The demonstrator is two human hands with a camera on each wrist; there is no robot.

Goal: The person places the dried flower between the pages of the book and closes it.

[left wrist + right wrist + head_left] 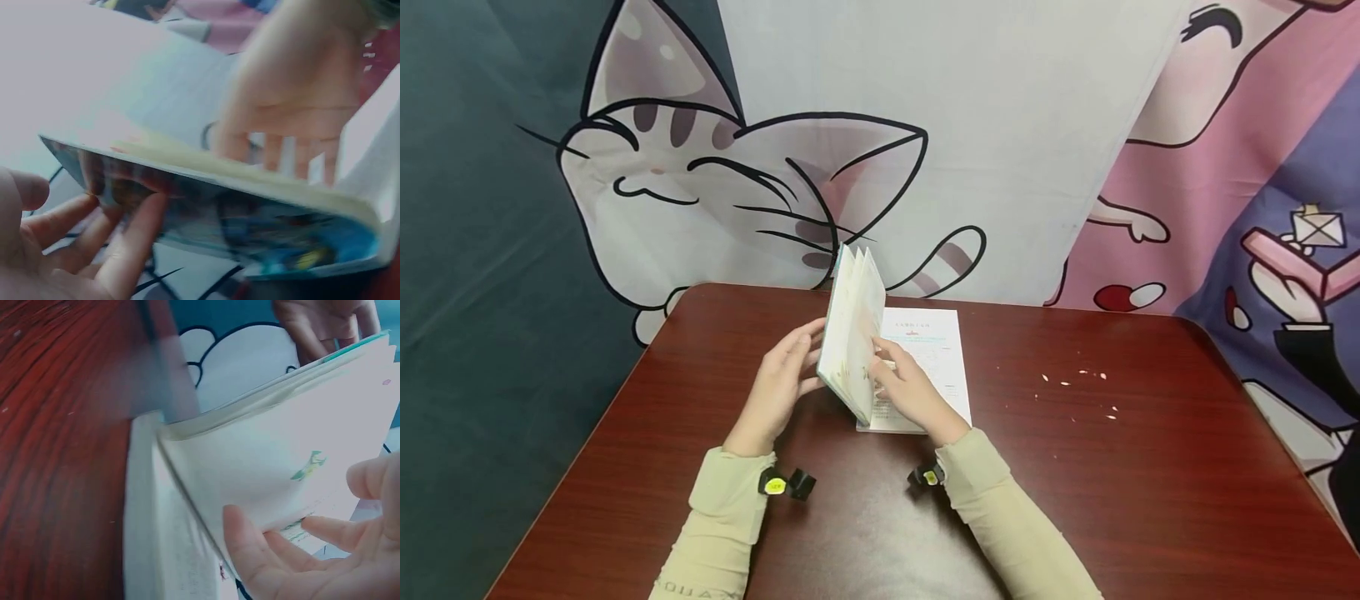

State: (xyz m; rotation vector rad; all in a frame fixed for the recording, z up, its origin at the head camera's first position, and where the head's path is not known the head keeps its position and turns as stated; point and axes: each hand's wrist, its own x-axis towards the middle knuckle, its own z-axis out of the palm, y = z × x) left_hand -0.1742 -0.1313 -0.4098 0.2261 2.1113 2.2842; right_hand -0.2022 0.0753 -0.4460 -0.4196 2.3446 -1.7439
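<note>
An open book (853, 333) stands partly raised on the table, its left cover and a bundle of pages tilted upright. Its right side, a white printed page (936, 350), lies flat. My left hand (778, 379) is at the outside of the raised cover, and its fingertips rest on the glossy, colourful cover (187, 203) in the left wrist view. On the inner side, my right hand (910, 383) touches the raised page with spread fingers. A small green and yellow picture shows on that page (262, 469) in the right wrist view. The left wrist view blurs the right hand.
The book is on a reddish-brown wooden table (1097, 500). Several small pale scraps (1084, 372) lie to its right. Behind the table's far edge hangs a cloth backdrop (985, 150) with cartoon cats. Each wrist wears a small black camera (786, 483).
</note>
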